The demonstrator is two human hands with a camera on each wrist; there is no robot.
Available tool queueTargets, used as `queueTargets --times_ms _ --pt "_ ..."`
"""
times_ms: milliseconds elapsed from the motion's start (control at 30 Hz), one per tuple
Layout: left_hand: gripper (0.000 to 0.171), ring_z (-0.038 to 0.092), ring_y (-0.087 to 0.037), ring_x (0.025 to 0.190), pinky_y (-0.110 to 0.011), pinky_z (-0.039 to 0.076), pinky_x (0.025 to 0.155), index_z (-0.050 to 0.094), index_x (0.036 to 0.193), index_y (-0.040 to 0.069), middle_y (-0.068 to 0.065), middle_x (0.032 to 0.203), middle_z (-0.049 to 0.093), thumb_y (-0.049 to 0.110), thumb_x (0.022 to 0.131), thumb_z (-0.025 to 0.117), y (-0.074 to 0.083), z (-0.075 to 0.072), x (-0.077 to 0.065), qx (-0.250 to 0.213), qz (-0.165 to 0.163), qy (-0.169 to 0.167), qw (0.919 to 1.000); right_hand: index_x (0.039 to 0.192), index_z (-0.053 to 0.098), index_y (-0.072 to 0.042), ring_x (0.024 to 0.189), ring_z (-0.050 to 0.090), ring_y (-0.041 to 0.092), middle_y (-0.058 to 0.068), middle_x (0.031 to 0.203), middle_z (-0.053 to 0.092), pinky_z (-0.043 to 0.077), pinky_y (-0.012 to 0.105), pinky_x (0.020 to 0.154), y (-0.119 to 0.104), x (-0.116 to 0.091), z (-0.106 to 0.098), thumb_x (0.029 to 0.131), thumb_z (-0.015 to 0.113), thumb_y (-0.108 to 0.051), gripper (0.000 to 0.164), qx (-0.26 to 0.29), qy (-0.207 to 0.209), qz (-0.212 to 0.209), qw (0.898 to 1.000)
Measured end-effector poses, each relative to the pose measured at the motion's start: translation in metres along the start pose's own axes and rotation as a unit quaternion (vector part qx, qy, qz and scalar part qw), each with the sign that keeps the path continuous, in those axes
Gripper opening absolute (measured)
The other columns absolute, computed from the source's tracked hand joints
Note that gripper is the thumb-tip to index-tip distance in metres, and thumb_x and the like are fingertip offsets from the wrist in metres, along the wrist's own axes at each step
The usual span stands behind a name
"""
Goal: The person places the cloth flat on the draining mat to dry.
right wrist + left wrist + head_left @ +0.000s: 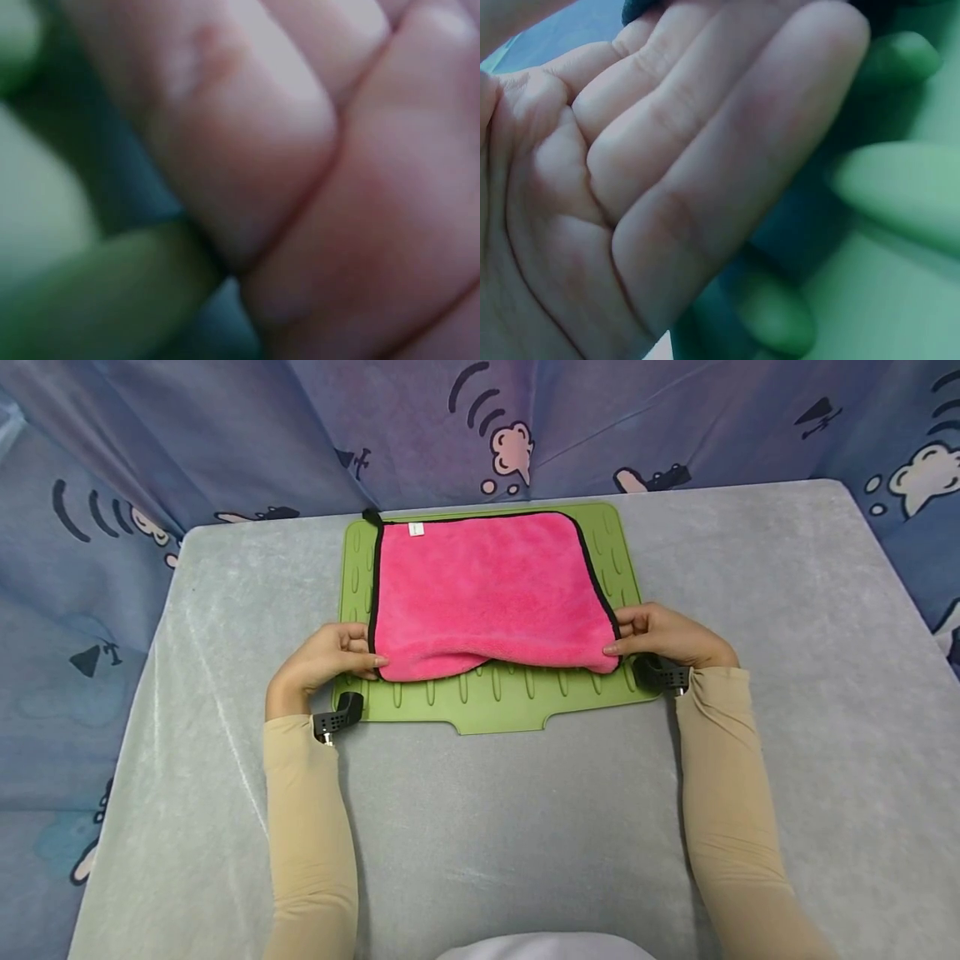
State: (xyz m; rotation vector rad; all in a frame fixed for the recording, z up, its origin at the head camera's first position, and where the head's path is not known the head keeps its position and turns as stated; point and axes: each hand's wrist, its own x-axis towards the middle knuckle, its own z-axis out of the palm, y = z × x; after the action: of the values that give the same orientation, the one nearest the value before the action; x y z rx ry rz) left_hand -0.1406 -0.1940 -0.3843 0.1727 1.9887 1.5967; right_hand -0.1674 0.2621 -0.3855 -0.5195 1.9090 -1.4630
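Observation:
A pink towel (487, 581) with black edging lies over a green ridged mat (501, 714) in the head view. Its near edge is rumpled and bowed up in the middle. My left hand (318, 660) pinches the near left corner, thumb on top. At the near right corner, my right hand (671, 635) pinches the towel the same way. The left wrist view is filled mostly by the left palm and fingers (705, 135), beside blurred green ridges. Blurred right-hand fingers (240, 135) cover much of the right wrist view; the towel cannot be made out there.
The mat rests on a grey cloth-covered table (510, 827), toward its far edge. A blue patterned curtain (420, 435) hangs behind and at the sides. Black wrist-camera mounts (339, 714) sit by both wrists, close to the mat.

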Motion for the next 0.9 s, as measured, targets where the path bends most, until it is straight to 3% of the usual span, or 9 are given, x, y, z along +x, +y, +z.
queueTargets --times_ms 200,367,533,667,767,900 --pt "0.016 0.065 -0.014 0.063 -0.030 0.056 0.066 0.048 0.081 -0.003 -0.004 0.070 0.064 -0.001 0.088 0.062 0.0007 -0.0009 -0.0024 0.009 0.008 0.012 0.9999 0.101 0.067 -0.010 0.072 0.057 0.001 -0.003 0.079 0.068 0.049 0.018 0.066 0.0001 -0.0006 -0.0010 0.089 0.060 0.003 0.019 0.003 0.000 -0.004 1.000" --pt "0.023 0.061 -0.010 0.058 -0.029 0.056 0.063 0.044 0.076 -0.001 -0.001 0.061 0.055 0.000 0.088 0.062 0.0009 -0.0016 -0.0031 0.017 0.014 0.012 0.9997 0.095 0.063 -0.005 0.061 0.061 0.009 0.000 0.074 0.067 0.052 0.023 0.061 -0.0001 -0.0020 -0.0010 0.089 0.058 0.004 0.012 0.019 -0.014 -0.013 1.000" --pt "0.027 0.060 -0.009 0.055 -0.029 0.056 0.061 0.040 0.072 0.000 0.000 0.057 0.049 0.000 0.088 0.062 0.0009 -0.0018 -0.0028 0.026 0.011 0.006 0.9996 0.090 0.058 0.001 0.059 0.063 0.016 0.002 0.072 0.067 0.054 0.027 0.063 0.0011 -0.0016 -0.0014 0.090 0.059 0.002 0.001 0.022 -0.021 -0.010 0.999" --pt "0.025 0.060 -0.009 0.056 -0.029 0.056 0.061 0.042 0.075 -0.002 0.001 0.057 0.047 0.002 0.088 0.063 0.0002 -0.0018 -0.0022 0.037 -0.001 -0.004 0.9993 0.095 0.059 0.001 0.061 0.065 0.018 0.004 0.075 0.068 0.055 0.030 0.066 0.0012 -0.0012 -0.0014 0.091 0.058 0.000 0.004 0.017 -0.018 0.006 1.000" --pt "0.024 0.059 -0.009 0.056 -0.029 0.056 0.062 0.043 0.078 -0.003 0.001 0.057 0.044 0.002 0.088 0.064 -0.0009 -0.0018 -0.0012 0.038 -0.009 -0.010 0.9992 0.099 0.061 -0.003 0.063 0.065 0.017 0.003 0.076 0.068 0.055 0.030 0.067 0.0002 -0.0007 -0.0010 0.092 0.057 -0.002 0.007 0.007 -0.001 0.030 1.000" --pt "0.021 0.059 -0.009 0.056 -0.028 0.056 0.062 0.045 0.081 -0.004 0.001 0.057 0.048 0.002 0.088 0.064 -0.0017 -0.0011 -0.0003 0.040 -0.015 -0.016 0.9989 0.088 0.059 -0.005 0.061 0.062 0.013 -0.001 0.068 0.061 0.055 0.029 0.065 -0.0023 0.0021 0.0013 0.095 0.056 -0.010 0.009 0.009 0.044 0.066 0.997"
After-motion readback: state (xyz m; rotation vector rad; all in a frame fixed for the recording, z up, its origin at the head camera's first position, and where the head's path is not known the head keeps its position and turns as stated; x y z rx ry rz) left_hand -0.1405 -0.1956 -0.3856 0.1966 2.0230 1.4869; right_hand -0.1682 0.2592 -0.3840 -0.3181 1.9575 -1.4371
